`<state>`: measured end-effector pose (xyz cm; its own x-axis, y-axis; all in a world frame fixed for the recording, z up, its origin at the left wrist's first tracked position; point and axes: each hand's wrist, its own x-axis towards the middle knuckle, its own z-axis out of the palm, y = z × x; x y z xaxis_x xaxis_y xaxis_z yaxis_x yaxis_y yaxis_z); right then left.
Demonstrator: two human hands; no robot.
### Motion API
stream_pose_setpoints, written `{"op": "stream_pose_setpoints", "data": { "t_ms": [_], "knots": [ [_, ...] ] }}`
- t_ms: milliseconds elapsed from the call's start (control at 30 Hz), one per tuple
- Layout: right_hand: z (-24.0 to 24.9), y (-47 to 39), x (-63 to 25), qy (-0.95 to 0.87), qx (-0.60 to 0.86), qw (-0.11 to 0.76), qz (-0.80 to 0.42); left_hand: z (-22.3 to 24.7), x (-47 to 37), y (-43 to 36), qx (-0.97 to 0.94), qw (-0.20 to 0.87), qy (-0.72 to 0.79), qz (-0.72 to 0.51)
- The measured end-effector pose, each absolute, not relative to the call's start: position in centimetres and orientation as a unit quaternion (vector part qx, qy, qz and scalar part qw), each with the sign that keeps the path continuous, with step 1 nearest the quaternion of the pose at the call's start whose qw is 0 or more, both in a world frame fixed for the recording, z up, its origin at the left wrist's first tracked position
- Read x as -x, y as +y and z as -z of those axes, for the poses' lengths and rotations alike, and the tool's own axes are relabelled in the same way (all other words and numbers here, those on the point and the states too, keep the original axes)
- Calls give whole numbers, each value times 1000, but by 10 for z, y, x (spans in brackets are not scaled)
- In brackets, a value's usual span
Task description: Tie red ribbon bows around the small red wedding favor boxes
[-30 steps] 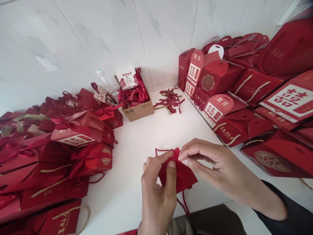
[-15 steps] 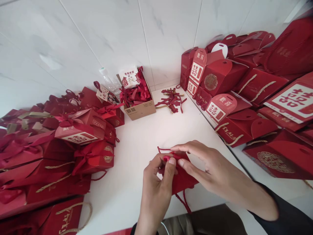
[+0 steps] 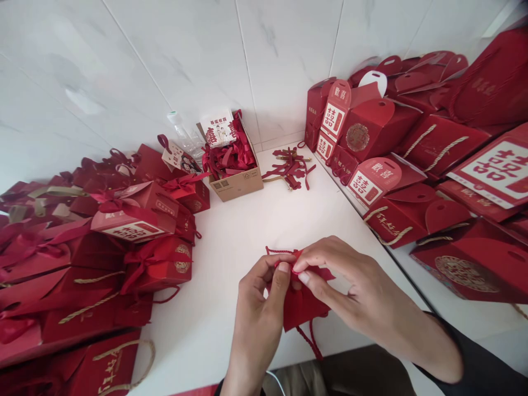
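Note:
Low in the middle of the head view, a small red box with twisted red cord handles sits near the table's front edge. My left hand pinches red ribbon at the top of the box, thumb and index finger together. From the right, my right hand closes its thumb and index finger on the same ribbon, close to the left fingertips. The fingers partly hide the ribbon and the box top. One cord handle shows behind the hands, the other hangs toward the front.
A cardboard box of red ribbons stands by the wall, beside a clear plastic bottle. Loose ribbon pieces lie right of it. Red gift boxes crowd the left and right sides.
My right hand's thumb and index finger have closed on the ribbon; they were apart before. My left hand has shifted slightly left, and more of the box front shows.

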<state>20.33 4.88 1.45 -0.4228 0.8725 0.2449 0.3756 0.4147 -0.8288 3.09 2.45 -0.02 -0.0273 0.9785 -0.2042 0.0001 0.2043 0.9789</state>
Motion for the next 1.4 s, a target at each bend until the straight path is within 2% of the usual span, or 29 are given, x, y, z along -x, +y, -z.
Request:
{"op": "stream_pose_setpoints", "data": {
  "t_ms": [167,333,533,767,967,1167,1400],
  "knots": [
    [-5,48,-203,-792,367,353,-338,-2,-25,22,-464,552,531,-445],
    [-2,44,-206,-779,390,352,-343,0,-21,19,-477,560,526,-427],
    [0,46,-203,-781,394,317,-367,2,-20,19,-487,539,536,-430],
    [1,48,-202,-757,436,310,-374,3,-23,17,-553,438,572,-419],
    [-3,48,-201,-703,482,300,-428,8,-27,15,-602,365,588,-398],
    [-5,45,-199,-679,470,296,-480,14,-34,15,-639,259,588,-424],
    [-10,47,-205,-663,461,262,-529,24,-36,10,-664,184,564,-455]
  ]
}}
